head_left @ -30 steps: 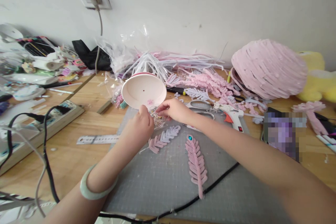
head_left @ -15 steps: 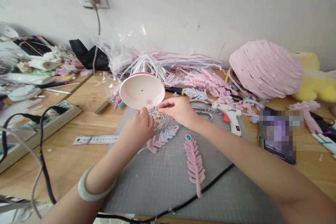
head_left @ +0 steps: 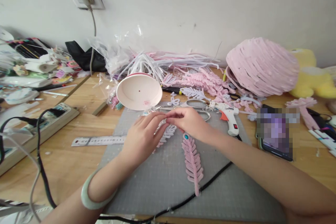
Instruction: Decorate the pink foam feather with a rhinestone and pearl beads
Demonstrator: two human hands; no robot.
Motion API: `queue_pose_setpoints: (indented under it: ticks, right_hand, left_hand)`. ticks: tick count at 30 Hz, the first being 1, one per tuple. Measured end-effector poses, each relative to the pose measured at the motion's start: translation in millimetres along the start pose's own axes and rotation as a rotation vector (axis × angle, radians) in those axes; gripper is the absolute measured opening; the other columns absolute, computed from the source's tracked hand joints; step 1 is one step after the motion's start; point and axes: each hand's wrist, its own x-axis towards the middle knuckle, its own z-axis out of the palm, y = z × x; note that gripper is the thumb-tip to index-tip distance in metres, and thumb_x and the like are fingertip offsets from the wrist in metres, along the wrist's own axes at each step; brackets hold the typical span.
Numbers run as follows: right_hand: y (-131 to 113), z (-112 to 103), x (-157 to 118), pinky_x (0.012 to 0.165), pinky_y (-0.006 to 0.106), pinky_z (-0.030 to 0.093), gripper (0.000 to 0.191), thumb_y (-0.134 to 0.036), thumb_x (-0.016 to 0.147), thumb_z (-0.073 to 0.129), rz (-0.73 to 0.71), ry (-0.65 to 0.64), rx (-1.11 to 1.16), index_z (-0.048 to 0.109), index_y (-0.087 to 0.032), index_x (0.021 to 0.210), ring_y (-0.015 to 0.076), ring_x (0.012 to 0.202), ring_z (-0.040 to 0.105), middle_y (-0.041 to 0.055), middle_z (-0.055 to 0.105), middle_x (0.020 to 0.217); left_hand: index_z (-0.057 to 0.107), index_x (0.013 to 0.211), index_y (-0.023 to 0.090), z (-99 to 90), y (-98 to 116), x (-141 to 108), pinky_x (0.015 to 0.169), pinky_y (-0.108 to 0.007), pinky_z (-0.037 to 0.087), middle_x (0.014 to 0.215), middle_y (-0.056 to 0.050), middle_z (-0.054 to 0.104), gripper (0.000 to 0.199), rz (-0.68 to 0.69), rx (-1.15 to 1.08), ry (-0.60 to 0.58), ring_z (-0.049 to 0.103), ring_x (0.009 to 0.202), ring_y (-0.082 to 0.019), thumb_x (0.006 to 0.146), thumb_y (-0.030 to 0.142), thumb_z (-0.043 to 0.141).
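My left hand (head_left: 144, 133) and my right hand (head_left: 189, 122) meet above the grey cutting mat (head_left: 154, 185), fingertips pinched together. Something small and pale shows between the fingers, too small and covered to name. Under my left hand lies a pale lilac and pink fuzzy leaf (head_left: 169, 132), partly hidden. To the right of the hands, a pink fuzzy feather-shaped piece (head_left: 193, 162) rests flat, with a blue-green gem (head_left: 186, 136) at its top. A white bowl (head_left: 139, 91) lies tipped toward me just behind my left hand, with a few pink bits in it.
Scissors (head_left: 195, 103) and a white glue gun (head_left: 231, 120) lie right of the bowl. A black cable (head_left: 215, 182) crosses the mat. A ruler (head_left: 98, 140), power strip (head_left: 52, 122), phone (head_left: 275, 133), pink wrapped ball (head_left: 262, 66) and heaped pink pieces (head_left: 203, 82) surround it.
My left hand has turned and moved slightly right and down, its fingers now against those of my right hand. The thread tangle with small coloured bits has gone out of sight behind my hands.
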Motion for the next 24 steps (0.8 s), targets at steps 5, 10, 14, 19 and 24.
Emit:
queue_pose_setpoints:
  ticks: [5, 10, 14, 19, 24]
  right_hand:
    - [3.3, -8.8, -29.5, 0.034, 0.016, 0.033, 0.026, -0.024, 0.071, 0.066, 0.150, -0.009, 0.201, 0.048, -0.020, 0.089, 0.0031, 0.040, 0.040, -0.0068, 0.058, 0.069]
    - [10.1, -11.6, -50.8, 0.036, 0.016, 0.035, 0.026, -0.031, 0.070, 0.067, 0.181, -0.064, 0.198, 0.049, -0.020, 0.087, 0.0042, 0.042, 0.042, -0.0062, 0.056, 0.067]
    - [8.3, -30.2, -72.8, 0.044, 0.021, 0.038, 0.022, -0.042, 0.078, 0.057, 0.146, 0.026, -0.143, 0.055, -0.022, 0.088, 0.0095, 0.053, 0.052, -0.0010, 0.061, 0.076]
    - [15.5, -87.2, -96.6, 0.048, 0.027, 0.026, 0.042, -0.058, 0.081, 0.042, 0.264, 0.591, -1.129, 0.052, -0.021, 0.064, 0.0166, 0.054, 0.050, 0.0033, 0.058, 0.062]
    - [36.6, -114.2, -91.0, 0.047, 0.026, 0.028, 0.047, -0.066, 0.075, 0.042, 0.521, 0.489, -1.158, 0.055, -0.021, 0.070, 0.0200, 0.057, 0.055, 0.0044, 0.062, 0.066]
  left_hand:
    - [0.057, 0.097, 0.015, 5.3, 9.7, -5.5, 0.076, -0.030, 0.048, 0.096, -0.006, 0.067, 0.010, 0.160, -0.151, 0.001, 0.062, 0.085, -0.017, 0.090, 0.017, 0.050]
    - [0.055, 0.095, 0.015, 8.1, 23.2, -8.9, 0.076, -0.027, 0.049, 0.092, -0.006, 0.065, 0.008, 0.176, -0.286, -0.025, 0.061, 0.084, -0.014, 0.089, 0.018, 0.050]
    - [0.053, 0.089, 0.016, 7.1, 30.9, -10.6, 0.071, -0.025, 0.050, 0.085, -0.005, 0.065, 0.004, 0.208, -0.341, -0.074, 0.061, 0.079, -0.014, 0.087, 0.015, 0.050]
    - [0.052, 0.095, 0.013, 11.3, 40.8, -16.6, 0.069, -0.025, 0.050, 0.086, -0.007, 0.066, 0.009, 0.454, -0.360, -0.180, 0.061, 0.078, -0.014, 0.086, 0.012, 0.049]
    - [0.055, 0.092, 0.010, 21.9, 46.2, -24.6, 0.066, -0.026, 0.050, 0.079, -0.007, 0.064, 0.010, 0.620, -0.335, -0.227, 0.061, 0.072, -0.015, 0.088, 0.013, 0.046]
